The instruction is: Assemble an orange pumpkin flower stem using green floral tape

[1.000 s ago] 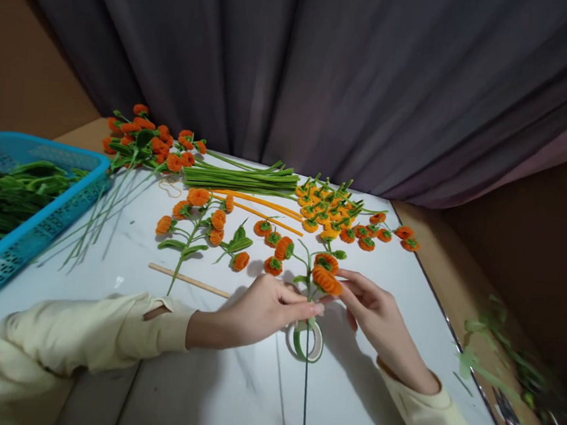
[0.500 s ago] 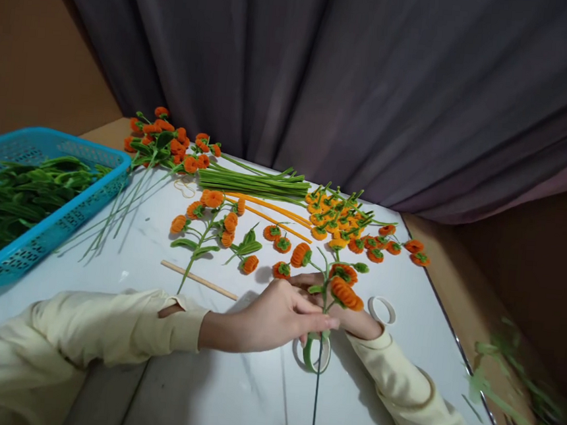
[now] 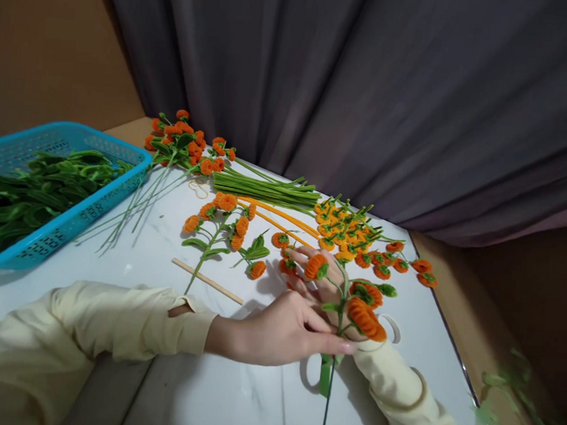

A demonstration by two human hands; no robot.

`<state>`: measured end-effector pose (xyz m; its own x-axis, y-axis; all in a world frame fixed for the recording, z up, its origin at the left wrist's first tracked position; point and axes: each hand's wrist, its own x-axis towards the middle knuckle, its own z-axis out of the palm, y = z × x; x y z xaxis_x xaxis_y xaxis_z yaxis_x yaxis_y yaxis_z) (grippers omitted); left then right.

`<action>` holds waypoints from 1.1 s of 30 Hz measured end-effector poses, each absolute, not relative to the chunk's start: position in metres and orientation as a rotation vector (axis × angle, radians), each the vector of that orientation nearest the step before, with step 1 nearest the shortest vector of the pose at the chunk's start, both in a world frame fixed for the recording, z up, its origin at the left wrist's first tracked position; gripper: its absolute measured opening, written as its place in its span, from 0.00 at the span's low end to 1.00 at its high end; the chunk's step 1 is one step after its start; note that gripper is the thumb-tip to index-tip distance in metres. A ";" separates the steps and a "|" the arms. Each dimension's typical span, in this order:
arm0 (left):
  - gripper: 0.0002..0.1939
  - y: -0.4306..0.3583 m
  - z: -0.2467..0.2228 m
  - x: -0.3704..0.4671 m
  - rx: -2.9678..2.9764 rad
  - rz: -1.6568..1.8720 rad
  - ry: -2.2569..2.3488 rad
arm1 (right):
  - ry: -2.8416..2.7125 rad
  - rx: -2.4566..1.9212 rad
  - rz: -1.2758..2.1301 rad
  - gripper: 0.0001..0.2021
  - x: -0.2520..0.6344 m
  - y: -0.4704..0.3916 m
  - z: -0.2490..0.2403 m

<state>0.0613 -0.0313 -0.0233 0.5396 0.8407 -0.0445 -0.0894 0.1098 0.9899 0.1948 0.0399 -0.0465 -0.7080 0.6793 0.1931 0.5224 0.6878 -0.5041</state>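
Observation:
My left hand [image 3: 285, 335] is closed, pinching the stem of an upright fuzzy flower spray [image 3: 342, 303] between thumb and fingers. The spray has orange pompom-like heads, small green leaves and a thin dark wire running down below. A strip or roll of green tape [image 3: 325, 375] hangs at the stem under my fingers. Behind the spray, my right hand [image 3: 315, 278] stretches forward with its fingers apart, over a loose orange flower head [image 3: 287, 266]. Whether the fingertips touch that head I cannot tell. Part of the right hand is hidden by the spray.
On the white table lie a finished-looking orange spray [image 3: 206, 252], a wooden stick [image 3: 208, 281], green stems [image 3: 265, 190], yellow-orange heads [image 3: 344, 224] and a white ring [image 3: 391, 329]. A blue basket [image 3: 71, 220] of green leaves stands left. An orange bunch [image 3: 183, 141] lies behind.
My right hand has reached farther forward, its fingers now spread by the loose orange heads. The held spray has come slightly nearer and lower. The whole view has shifted a little.

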 end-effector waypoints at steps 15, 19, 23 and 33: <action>0.19 -0.029 -0.023 0.059 1.351 0.835 0.759 | -2.705 -0.718 0.438 0.16 0.134 0.060 -0.065; 0.23 -0.029 -0.023 0.059 1.363 0.855 0.718 | -2.690 -0.779 0.520 0.12 0.133 0.062 -0.064; 0.22 -0.029 -0.023 0.060 1.378 0.876 0.713 | -2.735 -0.813 0.557 0.08 0.128 0.064 -0.065; 0.20 -0.032 -0.025 0.061 1.326 0.825 0.725 | -2.826 -0.881 0.420 0.09 0.110 0.055 -0.059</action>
